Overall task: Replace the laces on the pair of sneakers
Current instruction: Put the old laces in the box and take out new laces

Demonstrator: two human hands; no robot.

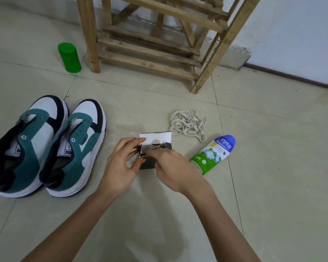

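Note:
Two teal, white and black sneakers stand side by side on the tiled floor at the left, the left sneaker point(25, 140) and the right sneaker point(74, 148), both without laces. A tangle of off-white laces point(188, 123) lies on the floor right of centre. Between them sits a small dark cardboard packet point(160, 140) with its white flap raised. My left hand point(124, 163) grips the packet's left side. My right hand point(170, 163) pinches something dark at the packet's opening; what it is stays hidden by the fingers.
A green and blue powder bottle point(214, 154) lies on the floor just right of my right hand. A green cylinder container point(69, 57) stands at the back left. A wooden rack point(155, 40) stands against the wall behind.

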